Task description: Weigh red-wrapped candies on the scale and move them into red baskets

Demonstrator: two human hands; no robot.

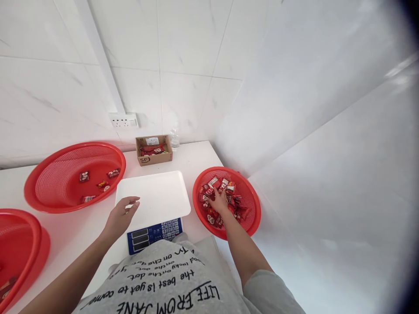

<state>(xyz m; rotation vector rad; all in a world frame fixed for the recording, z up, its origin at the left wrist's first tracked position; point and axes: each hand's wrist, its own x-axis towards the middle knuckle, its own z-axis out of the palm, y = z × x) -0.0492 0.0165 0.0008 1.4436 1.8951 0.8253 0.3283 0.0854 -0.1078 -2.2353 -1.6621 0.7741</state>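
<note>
My right hand point(218, 201) reaches into a small red basket point(253, 205) at the right, its fingers down among several red wrapped candies point(225, 186); whether it grips one I cannot tell. My left hand point(121, 213) hovers with fingers loosely apart over the left front corner of a white scale tray point(157, 194); it holds nothing. The scale's blue keypad and display panel point(153, 234) faces me just below the tray.
A large red basket point(49, 183) with a few candies stands at the left; another red basket point(19, 248) is cut off at the lower left. A small cardboard box point(153, 150) of red packets and a clear bottle point(174, 138) stand by the wall.
</note>
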